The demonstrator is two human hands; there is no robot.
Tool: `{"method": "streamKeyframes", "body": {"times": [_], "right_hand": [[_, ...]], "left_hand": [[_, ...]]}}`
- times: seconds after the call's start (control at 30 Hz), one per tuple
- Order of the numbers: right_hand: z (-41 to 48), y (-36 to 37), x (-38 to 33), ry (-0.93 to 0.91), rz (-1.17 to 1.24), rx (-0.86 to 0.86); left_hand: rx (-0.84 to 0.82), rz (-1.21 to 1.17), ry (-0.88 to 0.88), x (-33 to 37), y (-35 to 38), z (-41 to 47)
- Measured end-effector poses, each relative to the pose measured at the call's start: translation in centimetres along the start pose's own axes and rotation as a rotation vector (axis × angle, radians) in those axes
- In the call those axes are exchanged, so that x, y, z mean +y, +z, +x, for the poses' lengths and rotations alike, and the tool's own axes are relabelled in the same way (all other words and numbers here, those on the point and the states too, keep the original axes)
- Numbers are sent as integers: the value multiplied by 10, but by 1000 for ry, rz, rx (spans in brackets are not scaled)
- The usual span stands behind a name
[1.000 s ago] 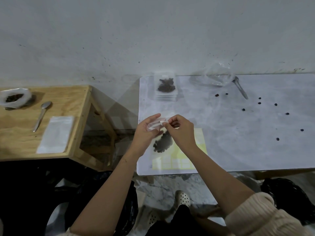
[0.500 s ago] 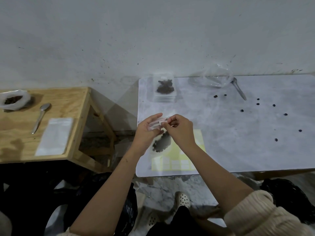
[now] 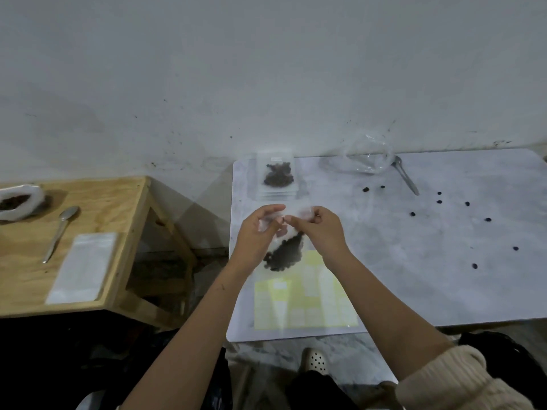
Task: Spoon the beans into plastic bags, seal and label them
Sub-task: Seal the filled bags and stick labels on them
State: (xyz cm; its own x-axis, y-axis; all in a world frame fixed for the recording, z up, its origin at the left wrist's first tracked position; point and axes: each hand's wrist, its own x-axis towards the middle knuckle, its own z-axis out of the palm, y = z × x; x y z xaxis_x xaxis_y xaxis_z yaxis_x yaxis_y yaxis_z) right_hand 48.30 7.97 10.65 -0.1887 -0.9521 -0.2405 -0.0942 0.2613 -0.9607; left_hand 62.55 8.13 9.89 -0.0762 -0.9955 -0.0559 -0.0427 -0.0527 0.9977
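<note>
Dark beans fill a small clear plastic bag over the white table, eight o'clock side; our left hand and right hand pinch its mouth, apparently sealing; next we'd press the strip along.

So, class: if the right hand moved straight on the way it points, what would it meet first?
Probably the left hand, close ahead, pinching the same bag top; depth is unclear.

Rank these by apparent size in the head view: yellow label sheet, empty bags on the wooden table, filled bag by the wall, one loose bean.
1. yellow label sheet, partly hidden
2. empty bags
3. filled bag, farther away, so true size is unsure
4. loose bean
</note>
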Motion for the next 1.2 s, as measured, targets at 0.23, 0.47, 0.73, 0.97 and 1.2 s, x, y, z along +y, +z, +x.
{"method": "streamKeyframes", "body": {"times": [0.23,0.47,0.73,0.97,1.2], "right_hand": [[72,-18,-9,6,-35,24],[145,-37,-23,36,-15,-102],[189,-32,-13,-7,9,-216],[208,-3,3,13,6,-174],[234,32,10,-9,-157,-5]], "left_hand": [[107,115,-21,14,37,63],[134,127,-90,14,56,129],[149,120,-180,3,52,181],[274,73,-152,-8,26,229],[263,557,-298,-42,8,248]]}}
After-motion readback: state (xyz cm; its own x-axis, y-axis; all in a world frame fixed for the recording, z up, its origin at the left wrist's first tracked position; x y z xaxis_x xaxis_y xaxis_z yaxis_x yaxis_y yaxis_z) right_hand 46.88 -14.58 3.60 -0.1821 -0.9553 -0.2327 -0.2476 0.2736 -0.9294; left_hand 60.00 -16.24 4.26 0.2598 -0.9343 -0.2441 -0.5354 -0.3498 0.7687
